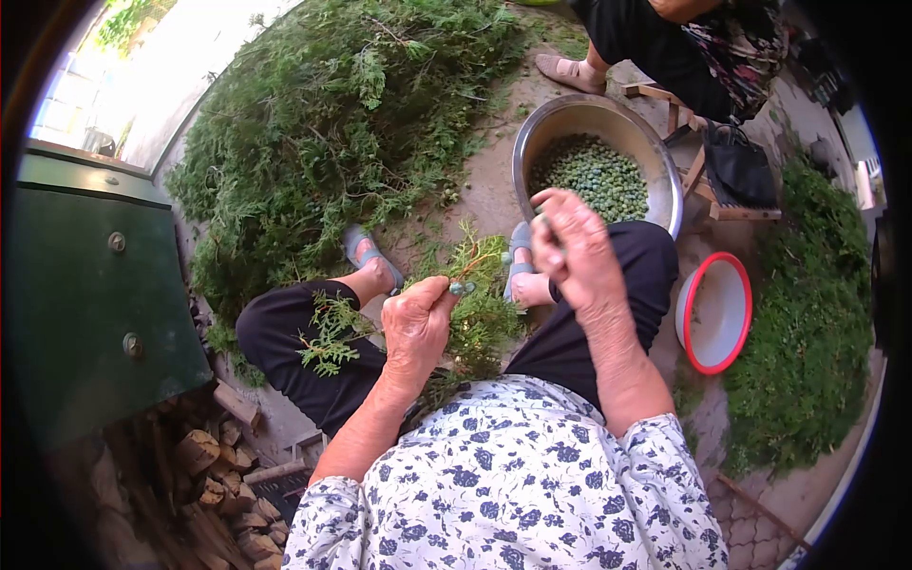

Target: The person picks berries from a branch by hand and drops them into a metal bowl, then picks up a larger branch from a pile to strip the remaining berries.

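Observation:
My left hand is closed on a green conifer sprig, whose leafy parts stick out on both sides of the fist. Small blue-green cones show at its fingertips. My right hand is raised over my knee, near the lower rim of a large metal basin. Its fingers are curled together, slightly blurred, and something small and greenish seems to sit between them. Many round green cones lie in the basin. More foliage rests between my legs.
A big heap of cut branches lies ahead, another at the right. A red-rimmed white bowl stands right of my knee. Another person sits behind the basin, by a wooden stool. Firewood and a green cabinet are left.

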### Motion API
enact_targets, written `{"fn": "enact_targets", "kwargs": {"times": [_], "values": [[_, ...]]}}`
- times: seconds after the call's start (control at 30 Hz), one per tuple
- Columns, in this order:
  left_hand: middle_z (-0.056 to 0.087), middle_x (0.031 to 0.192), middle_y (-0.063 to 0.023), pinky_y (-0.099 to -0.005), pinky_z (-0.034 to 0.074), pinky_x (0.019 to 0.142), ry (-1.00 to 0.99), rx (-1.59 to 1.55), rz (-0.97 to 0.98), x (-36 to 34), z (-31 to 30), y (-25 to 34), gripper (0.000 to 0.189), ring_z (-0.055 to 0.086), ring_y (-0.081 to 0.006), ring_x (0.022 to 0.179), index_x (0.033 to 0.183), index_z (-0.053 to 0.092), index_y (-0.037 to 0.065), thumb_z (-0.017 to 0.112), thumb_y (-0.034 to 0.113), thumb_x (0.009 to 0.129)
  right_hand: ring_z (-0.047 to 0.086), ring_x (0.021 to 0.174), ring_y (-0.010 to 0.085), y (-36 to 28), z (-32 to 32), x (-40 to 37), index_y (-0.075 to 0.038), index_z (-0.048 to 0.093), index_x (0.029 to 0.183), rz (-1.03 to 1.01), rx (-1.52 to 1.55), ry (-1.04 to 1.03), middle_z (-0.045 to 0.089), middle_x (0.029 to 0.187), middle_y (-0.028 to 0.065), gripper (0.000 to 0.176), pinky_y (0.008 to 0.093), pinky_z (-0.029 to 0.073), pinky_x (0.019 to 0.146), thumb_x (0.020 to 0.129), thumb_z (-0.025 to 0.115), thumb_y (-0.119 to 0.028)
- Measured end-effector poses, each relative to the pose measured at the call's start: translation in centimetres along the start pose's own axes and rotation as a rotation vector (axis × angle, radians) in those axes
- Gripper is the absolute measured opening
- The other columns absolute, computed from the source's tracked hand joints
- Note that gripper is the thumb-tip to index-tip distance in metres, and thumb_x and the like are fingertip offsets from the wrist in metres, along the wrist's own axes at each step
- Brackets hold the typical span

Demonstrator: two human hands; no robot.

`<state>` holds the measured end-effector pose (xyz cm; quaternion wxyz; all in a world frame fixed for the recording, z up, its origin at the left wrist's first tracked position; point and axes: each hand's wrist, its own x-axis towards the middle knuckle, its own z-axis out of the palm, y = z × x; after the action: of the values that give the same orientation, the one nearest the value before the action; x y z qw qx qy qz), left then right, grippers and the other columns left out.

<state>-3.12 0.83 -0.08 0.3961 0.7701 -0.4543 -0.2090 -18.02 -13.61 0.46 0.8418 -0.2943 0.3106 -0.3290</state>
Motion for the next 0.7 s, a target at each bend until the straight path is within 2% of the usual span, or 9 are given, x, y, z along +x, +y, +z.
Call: {"fn": "enact_targets", "kwargs": {"times": [0.07,0.13,0.2,0.23,0.4,0.47,0.53,0.6,0.7], "values": [[0.054,0.062,-0.0156,-0.0327,0.040,0.051,-0.020,-0.046,-0.047,0.4,0.0,0.0,0.010,0.053,-0.0260,0.052,0.077,0.058,0.000,0.066,0.006,0.074,0.045,0.048,0.0047,-2.3,-2.3,1.6,-0.005,0.053,0.099,-0.105,0.064,0.156,0.051,0.068,-0.0002,0.012,0.0188,0.033,0.038,0.091,0.053,-0.014],[0.052,0.059,-0.0153,-0.0316,0.039,0.050,-0.054,-0.099,-0.095,0.8,0.1,0.1,0.010,0.049,-0.0229,0.049,0.076,0.058,0.000,0.065,0.006,0.075,0.050,0.057,0.0069,-4.6,-5.1,3.0,-0.002,0.055,0.107,-0.329,-0.300,0.301,0.055,0.076,0.0027,0.020,0.0200,0.041,0.049,0.089,0.054,-0.012],[0.048,0.057,-0.0010,-0.0235,0.035,0.051,-0.061,-0.113,-0.112,1.2,0.3,-0.1,0.008,0.041,-0.0072,0.056,0.082,0.060,-0.004,0.063,0.002,0.077,0.056,0.074,0.0149,-5.3,-9.3,5.4,0.000,0.052,0.119,-0.500,-0.533,0.433,0.059,0.089,0.0087,0.033,0.0251,0.045,0.068,0.088,0.055,-0.011],[0.048,0.060,-0.0030,-0.0242,0.035,0.053,-0.053,-0.116,-0.136,1.4,0.1,0.3,0.008,0.042,-0.0088,0.059,0.082,0.061,-0.004,0.063,0.002,0.077,0.056,0.089,0.0193,-5.7,-10.6,6.0,0.000,0.052,0.122,-0.589,-0.695,0.483,0.059,0.099,0.0120,0.038,0.0296,0.043,0.080,0.086,0.057,-0.012],[0.049,0.062,-0.0050,-0.0274,0.035,0.056,-0.042,-0.129,-0.140,1.9,-0.2,0.5,0.010,0.043,-0.0126,0.060,0.080,0.061,-0.005,0.063,0.004,0.077,0.056,0.084,0.0160,-4.7,-10.9,5.5,-0.003,0.060,0.111,-0.723,-1.074,0.667,0.062,0.092,0.0113,0.028,0.0292,0.045,0.076,0.084,0.058,-0.009],[0.050,0.062,-0.0051,-0.0278,0.034,0.055,-0.058,-0.144,-0.158,1.9,0.0,0.7,0.010,0.043,-0.0127,0.060,0.079,0.060,-0.005,0.063,0.005,0.077,0.058,0.074,0.0146,-3.5,-6.0,3.1,-0.001,0.062,0.104,-0.515,-0.790,0.418,0.063,0.085,0.0102,0.021,0.0269,0.047,0.067,0.084,0.059,-0.008],[0.048,0.056,-0.0053,-0.0269,0.035,0.051,-0.047,-0.134,-0.118,2.0,0.3,0.7,0.010,0.042,-0.0097,0.054,0.077,0.060,-0.004,0.063,0.006,0.078,0.057,0.065,0.0122,-1.4,-2.0,0.6,-0.001,0.062,0.099,-0.414,-0.840,0.184,0.063,0.079,0.0071,0.018,0.0256,0.047,0.060,0.081,0.062,-0.006],[0.047,0.050,-0.0054,-0.0259,0.036,0.046,-0.030,-0.128,-0.078,2.1,0.5,0.4,0.010,0.041,-0.0067,0.049,0.075,0.059,-0.002,0.063,0.006,0.079,0.056,0.070,0.0135,1.5,-0.3,-0.7,-0.003,0.063,0.097,-0.425,-0.858,-0.090,0.061,0.080,0.0060,0.022,0.0262,0.047,0.065,0.076,0.068,-0.005],[0.050,0.051,-0.0071,-0.0268,0.037,0.047,-0.071,-0.150,-0.108,1.9,0.7,-0.3,0.010,0.043,-0.0082,0.049,0.075,0.059,-0.002,0.062,0.006,0.079,0.054,0.079,0.0168,4.6,1.5,-1.0,-0.004,0.065,0.095,-0.570,-0.860,-0.196,0.057,0.085,0.0057,0.028,0.0267,0.045,0.069,0.068,0.072,-0.003]]}}
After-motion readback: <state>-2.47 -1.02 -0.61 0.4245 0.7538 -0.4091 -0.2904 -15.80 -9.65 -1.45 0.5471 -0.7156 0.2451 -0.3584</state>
